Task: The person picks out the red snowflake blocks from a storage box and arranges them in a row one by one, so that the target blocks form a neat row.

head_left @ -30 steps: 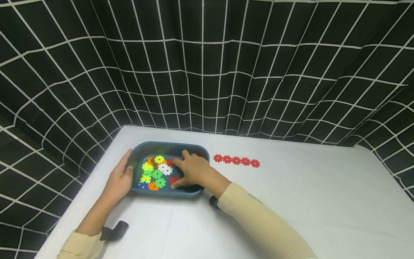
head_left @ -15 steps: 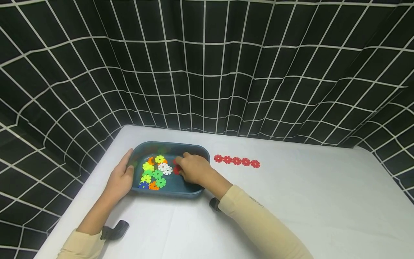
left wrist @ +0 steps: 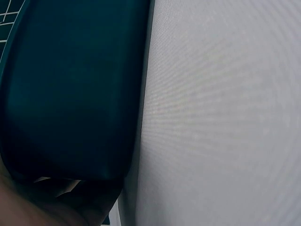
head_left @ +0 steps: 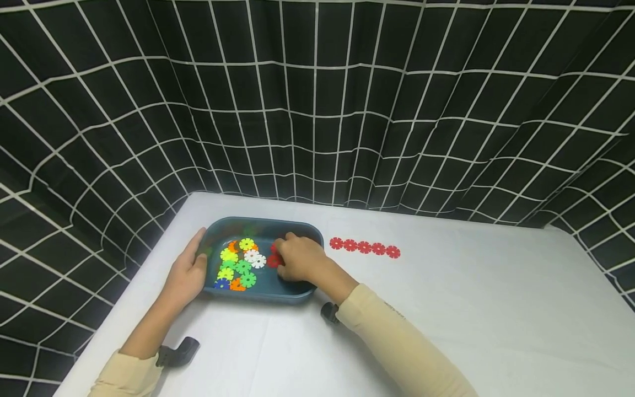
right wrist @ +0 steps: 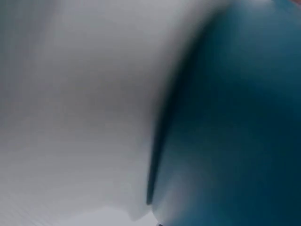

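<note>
Your left hand (head_left: 186,277) grips the bin (head_left: 258,296). Your right hand (head_left: 301,259) seems mid-pick at red discs (head_left: 273,261), pinch unclear; secure them before lifting.

The right hand (head_left: 301,258) partly hides the red discs (head_left: 273,261) in the tray (head_left: 260,298), which is blurred in the right wrist view. Print (head_left: 395,310) on the right sleeve (head_left: 402,344) is too small to read.

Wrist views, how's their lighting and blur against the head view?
Head view: row of red discs lit, fairly crisp; left wrist: bin dark, cloth pale with faint ripples; right wrist: blurred, bin's edge softest toward the top.
</note>
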`<action>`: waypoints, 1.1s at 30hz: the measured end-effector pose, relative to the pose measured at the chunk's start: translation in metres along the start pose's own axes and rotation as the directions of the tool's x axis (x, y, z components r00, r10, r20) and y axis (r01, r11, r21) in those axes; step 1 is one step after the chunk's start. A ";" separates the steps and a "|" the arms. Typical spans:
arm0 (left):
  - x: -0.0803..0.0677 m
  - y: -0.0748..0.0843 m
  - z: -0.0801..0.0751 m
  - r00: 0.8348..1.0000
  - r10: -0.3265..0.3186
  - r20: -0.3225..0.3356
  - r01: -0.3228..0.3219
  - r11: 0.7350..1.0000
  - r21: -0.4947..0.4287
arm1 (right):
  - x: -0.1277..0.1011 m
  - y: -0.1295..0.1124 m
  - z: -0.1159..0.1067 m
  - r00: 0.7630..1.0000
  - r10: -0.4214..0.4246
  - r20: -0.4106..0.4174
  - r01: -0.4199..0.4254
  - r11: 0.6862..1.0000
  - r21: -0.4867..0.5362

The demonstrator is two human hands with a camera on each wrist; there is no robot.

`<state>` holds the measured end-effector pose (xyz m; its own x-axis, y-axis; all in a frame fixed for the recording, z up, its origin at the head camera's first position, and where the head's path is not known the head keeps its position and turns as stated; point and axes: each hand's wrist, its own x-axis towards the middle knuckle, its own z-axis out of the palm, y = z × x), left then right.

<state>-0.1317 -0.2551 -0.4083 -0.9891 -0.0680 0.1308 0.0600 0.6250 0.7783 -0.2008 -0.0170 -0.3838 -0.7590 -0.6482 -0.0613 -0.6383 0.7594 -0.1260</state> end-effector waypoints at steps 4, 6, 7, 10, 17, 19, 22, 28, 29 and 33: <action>-0.001 0.001 0.000 1.000 0.000 0.000 0.000 1.000 0.002 | -0.001 0.001 -0.006 0.997 0.003 0.076 -0.008 0.998 0.065; -0.001 0.002 0.000 1.000 -0.003 0.001 0.003 1.000 0.000 | -0.002 0.000 -0.007 0.996 0.003 0.084 -0.011 0.996 0.093; -0.001 0.002 0.000 1.000 -0.003 0.001 0.003 1.000 0.000 | -0.002 0.000 -0.008 0.997 0.005 0.080 -0.013 0.995 0.102; -0.001 0.003 0.000 1.000 -0.002 -0.001 0.002 1.000 0.000 | -0.003 0.000 -0.007 0.999 0.015 0.044 -0.020 0.994 0.111; 0.000 0.001 0.000 1.000 0.004 -0.007 -0.004 1.000 0.004 | -0.004 0.000 -0.004 0.999 -0.010 -0.052 0.018 0.988 0.153; 0.000 0.001 0.000 1.000 0.001 -0.006 -0.001 1.000 0.004 | -0.004 0.000 -0.003 0.997 -0.023 -0.069 0.035 0.985 0.167; 0.000 0.001 0.000 1.000 -0.006 -0.003 0.006 1.000 0.007 | -0.004 0.002 -0.002 0.990 -0.051 -0.129 0.076 0.977 0.198; -0.002 0.004 -0.002 1.000 -0.020 -0.003 0.020 1.000 0.010 | -0.005 0.005 -0.001 0.953 -0.073 -0.294 0.160 0.945 0.285; -0.002 0.004 -0.002 1.000 -0.021 -0.003 0.021 1.000 0.009 | -0.005 0.005 -0.002 0.951 -0.053 -0.304 0.152 0.937 0.313; -0.002 0.004 -0.002 1.000 -0.020 -0.001 0.020 1.000 0.009 | -0.005 0.006 -0.005 0.953 0.043 -0.299 0.107 0.877 0.469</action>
<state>-0.1290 -0.2540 -0.4038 -0.9900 -0.0811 0.1158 0.0391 0.6306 0.7751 -0.2013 -0.0088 -0.3790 -0.7894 -0.5683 0.2320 -0.5810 0.5698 -0.5812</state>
